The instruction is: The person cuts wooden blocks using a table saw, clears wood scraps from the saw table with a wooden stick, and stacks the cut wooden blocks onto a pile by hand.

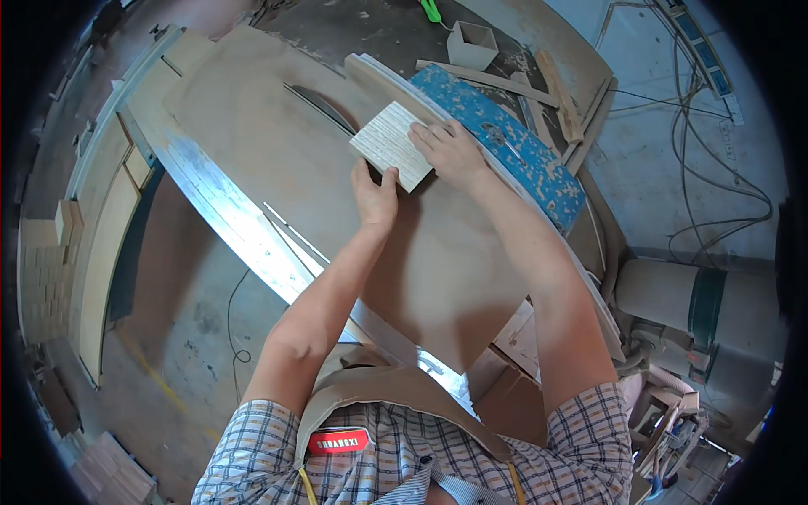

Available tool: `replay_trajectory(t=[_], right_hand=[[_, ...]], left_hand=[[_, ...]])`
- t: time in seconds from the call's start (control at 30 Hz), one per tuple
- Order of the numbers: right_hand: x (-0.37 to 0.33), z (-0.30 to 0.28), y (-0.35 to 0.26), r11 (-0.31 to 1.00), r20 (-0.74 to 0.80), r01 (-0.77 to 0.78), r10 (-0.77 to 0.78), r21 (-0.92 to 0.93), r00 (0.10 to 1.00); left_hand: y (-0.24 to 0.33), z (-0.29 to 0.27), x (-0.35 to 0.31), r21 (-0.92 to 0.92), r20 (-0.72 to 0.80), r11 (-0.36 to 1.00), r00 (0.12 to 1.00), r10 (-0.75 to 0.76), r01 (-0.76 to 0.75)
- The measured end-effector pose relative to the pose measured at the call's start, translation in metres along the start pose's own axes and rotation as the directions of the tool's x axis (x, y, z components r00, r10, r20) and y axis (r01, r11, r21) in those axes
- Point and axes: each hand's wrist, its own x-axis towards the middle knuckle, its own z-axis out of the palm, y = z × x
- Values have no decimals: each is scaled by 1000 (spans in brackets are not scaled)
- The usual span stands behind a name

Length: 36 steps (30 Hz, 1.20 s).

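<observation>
A square piece of pale wood [392, 145] with a ribbed, grained top lies on the brown, dusty saw table [244, 101]. My left hand [376, 195] holds its near left edge, with the thumb and fingers apart along that side. My right hand [450, 151] presses on the right corner, its fingers laid over the top, close to the long fence [396, 80]. Just beyond the wood, a dark curved saw blade [328, 108] stands up from a slot, partly hidden by the piece.
A blue, worn plate [505, 143] runs along the fence. Wood strips [555, 93] and a square open box [472, 45] lie behind it. Stacked wood blocks [46, 278] stand at far left. Cables [699, 202] trail over the floor at right, near a large grey cylinder [656, 290].
</observation>
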Motion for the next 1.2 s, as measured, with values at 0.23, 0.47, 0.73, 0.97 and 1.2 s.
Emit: replay_trajectory(t=[0.23,0.47,0.73,0.97,1.2], right_hand=[[31,-1,-1,1000,3,6,-6,-23,1000],[61,1,0,998,0,6,-6,-69,1000],[99,3,1,999,-58,-4,1,-55,998],[135,7,1,998,-11,8,-8,-58,1000],[162,11,2,997,-78,-22,28,77,997]], left_hand=[[-7,-13,30,-24,4,1000,1000,-3,3],[-10,-23,58,-62,11,998,1000,-6,6],[-10,-38,94,-67,-13,998,1000,-18,17],[-11,-56,126,-64,-18,997,999,-36,35],[-2,-126,134,-80,32,988,991,-133,135]])
